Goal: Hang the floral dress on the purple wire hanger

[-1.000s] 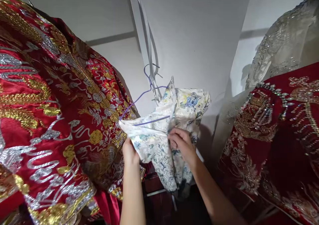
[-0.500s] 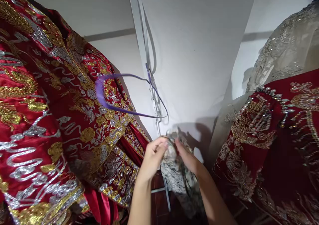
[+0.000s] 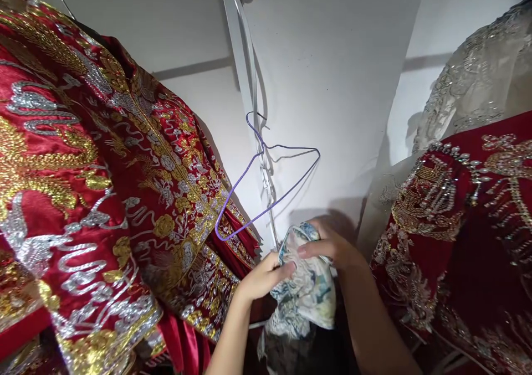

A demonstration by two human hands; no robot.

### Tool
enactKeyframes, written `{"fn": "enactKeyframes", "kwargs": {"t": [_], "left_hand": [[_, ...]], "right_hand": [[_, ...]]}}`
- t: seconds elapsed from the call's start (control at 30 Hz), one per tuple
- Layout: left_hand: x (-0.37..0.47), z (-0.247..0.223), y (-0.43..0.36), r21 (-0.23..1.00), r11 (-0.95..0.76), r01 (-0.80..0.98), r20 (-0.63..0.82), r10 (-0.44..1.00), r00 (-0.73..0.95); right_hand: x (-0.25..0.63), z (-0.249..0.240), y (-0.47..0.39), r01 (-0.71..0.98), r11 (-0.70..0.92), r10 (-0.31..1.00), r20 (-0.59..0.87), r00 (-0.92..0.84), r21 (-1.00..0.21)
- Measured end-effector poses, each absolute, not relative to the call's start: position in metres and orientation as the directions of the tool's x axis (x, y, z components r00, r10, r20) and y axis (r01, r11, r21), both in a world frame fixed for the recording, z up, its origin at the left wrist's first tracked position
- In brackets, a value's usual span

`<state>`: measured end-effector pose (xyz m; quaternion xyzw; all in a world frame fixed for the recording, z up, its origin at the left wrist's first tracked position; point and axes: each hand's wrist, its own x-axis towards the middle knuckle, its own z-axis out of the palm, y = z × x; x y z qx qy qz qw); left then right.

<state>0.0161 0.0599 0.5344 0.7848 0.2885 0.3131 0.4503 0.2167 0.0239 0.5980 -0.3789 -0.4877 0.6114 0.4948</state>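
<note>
A bunched white garment with blue and green print [image 3: 310,292] hangs between my hands, low in the middle of the head view. My left hand [image 3: 266,278] grips its gathered edge on the left, thumb on top. On the other side my right hand [image 3: 328,245] pinches the same edge, its thumb over the fabric and most fingers hidden behind. Just above them a purple wire hanger [image 3: 249,222] hangs by its hook from a white strap [image 3: 251,59] on the wall. Neither hand touches the hanger.
Red jackets with gold and silver embroidery [image 3: 153,170] hang on the left. At right hang a beaded dark red dress [image 3: 449,242] and a sheer cream beaded garment [image 3: 461,87]. A pale wall [image 3: 344,87] stands behind.
The purple hanger has swung round and now shows its whole triangle. My hands have moved slightly apart, spreading the garment's gathered edge, and the view has shifted a little.
</note>
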Motion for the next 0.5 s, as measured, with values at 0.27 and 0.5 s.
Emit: {"fn": "enactKeyframes", "kwargs": {"t": [0.27,0.5], "left_hand": [[-0.070,0.570,0.042,0.726,-0.361,0.585,0.055,0.879,0.474],[-0.098,0.614,0.019,0.419,-0.705,0.572,0.738,0.632,0.238]], "right_hand": [[0.242,0.633,0.072,0.220,0.476,0.829,0.517,0.211,-0.852],[0.230,0.611,0.129,0.277,0.573,0.793,0.607,0.052,-0.772]]}}
